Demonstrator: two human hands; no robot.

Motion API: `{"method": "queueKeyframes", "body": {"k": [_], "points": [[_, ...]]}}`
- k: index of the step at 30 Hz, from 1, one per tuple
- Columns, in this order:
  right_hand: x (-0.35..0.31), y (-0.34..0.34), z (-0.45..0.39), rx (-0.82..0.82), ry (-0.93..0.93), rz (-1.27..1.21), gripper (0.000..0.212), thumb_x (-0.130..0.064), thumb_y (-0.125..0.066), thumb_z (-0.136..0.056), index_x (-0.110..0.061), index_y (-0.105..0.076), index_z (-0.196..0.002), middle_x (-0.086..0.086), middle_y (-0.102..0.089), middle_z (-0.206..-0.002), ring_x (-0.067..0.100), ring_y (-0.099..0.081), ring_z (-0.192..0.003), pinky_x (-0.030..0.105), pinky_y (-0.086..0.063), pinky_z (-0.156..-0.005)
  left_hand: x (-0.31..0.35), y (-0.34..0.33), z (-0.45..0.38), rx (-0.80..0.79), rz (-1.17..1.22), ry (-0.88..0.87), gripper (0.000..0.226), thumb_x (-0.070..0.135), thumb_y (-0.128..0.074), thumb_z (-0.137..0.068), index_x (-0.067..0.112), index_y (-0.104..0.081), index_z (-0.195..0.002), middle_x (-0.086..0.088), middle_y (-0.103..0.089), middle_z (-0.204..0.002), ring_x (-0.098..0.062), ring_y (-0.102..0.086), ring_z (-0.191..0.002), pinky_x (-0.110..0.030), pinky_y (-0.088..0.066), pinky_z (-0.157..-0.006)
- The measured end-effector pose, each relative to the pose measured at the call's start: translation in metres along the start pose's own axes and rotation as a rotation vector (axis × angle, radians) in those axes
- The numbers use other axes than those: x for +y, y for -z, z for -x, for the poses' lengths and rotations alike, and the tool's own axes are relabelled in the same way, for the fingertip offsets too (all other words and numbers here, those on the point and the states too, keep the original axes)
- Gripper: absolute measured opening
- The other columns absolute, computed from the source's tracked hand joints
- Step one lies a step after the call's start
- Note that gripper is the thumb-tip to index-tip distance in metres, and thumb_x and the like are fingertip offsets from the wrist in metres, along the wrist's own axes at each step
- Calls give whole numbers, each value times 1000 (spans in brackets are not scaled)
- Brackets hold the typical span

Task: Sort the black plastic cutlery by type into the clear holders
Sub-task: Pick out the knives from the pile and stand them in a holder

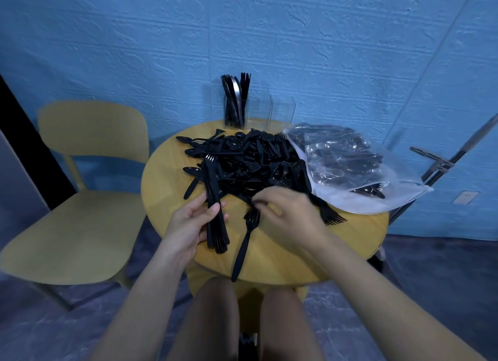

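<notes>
One chair [80, 199] fills the left of the frame, and just right of it my left hand [188, 223] has its fingers curled round a bundle [214, 212] of black pieces, tines up, so forks as far as I can tell. At lower centre a lone fork [244, 245] lies on the table [167, 177] with its handle past the near edge. My right hand [291, 215] sits just right of it, fingertips drawn together at the near fringe of the pile [250, 161]; motion blur means I cannot tell whether they have actually pinched a piece. At upper centre stand the holders [258, 113]: the left one is packed with cutlery, the others look empty (clear walls, hard to read). A bag [350, 169] of more cutlery fills the right of the table.

I judge the risks to be these. The bundle is long and loosely fanned below my grip, so a slack squeeze could spill it. The lone fork could be knocked to the floor by my wrist. Tangled tines may drag neighbours along when I lift.
</notes>
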State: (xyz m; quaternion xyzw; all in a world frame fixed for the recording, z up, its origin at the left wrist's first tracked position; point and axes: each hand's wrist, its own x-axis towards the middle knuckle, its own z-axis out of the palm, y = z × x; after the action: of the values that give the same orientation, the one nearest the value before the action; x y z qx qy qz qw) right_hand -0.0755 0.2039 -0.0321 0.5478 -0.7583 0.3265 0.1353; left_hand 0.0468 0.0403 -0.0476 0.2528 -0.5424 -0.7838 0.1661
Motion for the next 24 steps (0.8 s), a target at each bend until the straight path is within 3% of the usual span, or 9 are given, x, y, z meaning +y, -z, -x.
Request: {"method": "queueKeyframes", "body": {"k": [2, 5, 8, 11, 12, 15, 17, 20, 24], "points": [[-5, -19, 2, -135, 188, 162, 19, -14, -55, -89, -10, -69, -102, 4, -69, -97, 21, -65, -88, 36, -56, -75, 0, 2, 0, 25, 15, 0, 47, 5, -58, -90, 16, -49, -135, 1, -74, -91, -11, -71, -74, -25, -57, -61], [-6, -38, -1, -296, 201, 174, 20, -8, -64, -86, -8, -69, -105, 7, -67, -100, 27, -63, -90, 40, -56, -72, 1, 4, 1, 42, 8, -2, 48, 6, -59, -89, 16, -49, -135, 2, -75, -91, -11, -71, -75, -24, -56, -64], [-5, -32, -4, -319, 70, 78, 24, -15, -58, -93, -12, -66, -115, 4, -66, -113, 22, -59, -106, 36, -49, -92, 2, 6, 0, 36, 0, 2, 50, 6, -59, -89, 15, -47, -137, 2, -74, -92, -11, -71, -76, -24, -56, -65], [8, -11, -3, -125, -226, 163, 32, -27, -48, -99, -14, -60, -126, 3, -60, -128, 19, -50, -121, 33, -37, -108, 2, 4, 0, 26, 1, 4, 49, 5, -58, -90, 15, -47, -137, 1, -74, -94, -12, -71, -77, -26, -58, -64], [15, -4, -2, -151, -330, 274, 39, -33, -43, -100, -15, -53, -134, 5, -52, -138, 21, -42, -130, 33, -30, -112, 2, 2, 1, 23, 3, 3, 49, 5, -58, -90, 15, -47, -136, 0, -74, -94, -13, -70, -78, -27, -58, -65], [21, -3, 1, -432, -530, 444, 58, -51, -27, -100, -22, -22, -150, 6, -21, -157, 28, -12, -146, 42, -14, -118, 2, -1, 1, 10, -4, -1, 47, 5, -58, -91, 15, -48, -135, 0, -73, -95, -15, -69, -81, -30, -59, -68], [14, -14, -1, -500, -542, 425, 60, -51, -23, -100, -23, -14, -152, 5, -16, -159, 31, -4, -147, 46, -12, -118, 2, -3, -1, 12, -2, -2, 47, 5, -58, -91, 15, -48, -136, 0, -73, -95, -15, -69, -81, -30, -58, -69], [1, -30, -14, -478, -512, 383, 57, -47, -24, -101, -23, -15, -152, 7, -17, -158, 32, -2, -146, 45, -13, -118, 3, -5, -4, 18, 1, -4, 51, 6, -58, -91, 13, -44, -139, -1, -73, -97, -15, -69, -82, -31, -56, -75], [-6, -38, -26, -430, -522, 228, 52, -41, -25, -103, -22, -19, -151, 4, -16, -159, 29, -4, -147, 40, -13, -117, 3, -6, -8, 5, -24, -11, 51, 7, -58, -91, 12, -44, -139, -1, -73, -96, -13, -69, -79, -24, -57, -63]]}}
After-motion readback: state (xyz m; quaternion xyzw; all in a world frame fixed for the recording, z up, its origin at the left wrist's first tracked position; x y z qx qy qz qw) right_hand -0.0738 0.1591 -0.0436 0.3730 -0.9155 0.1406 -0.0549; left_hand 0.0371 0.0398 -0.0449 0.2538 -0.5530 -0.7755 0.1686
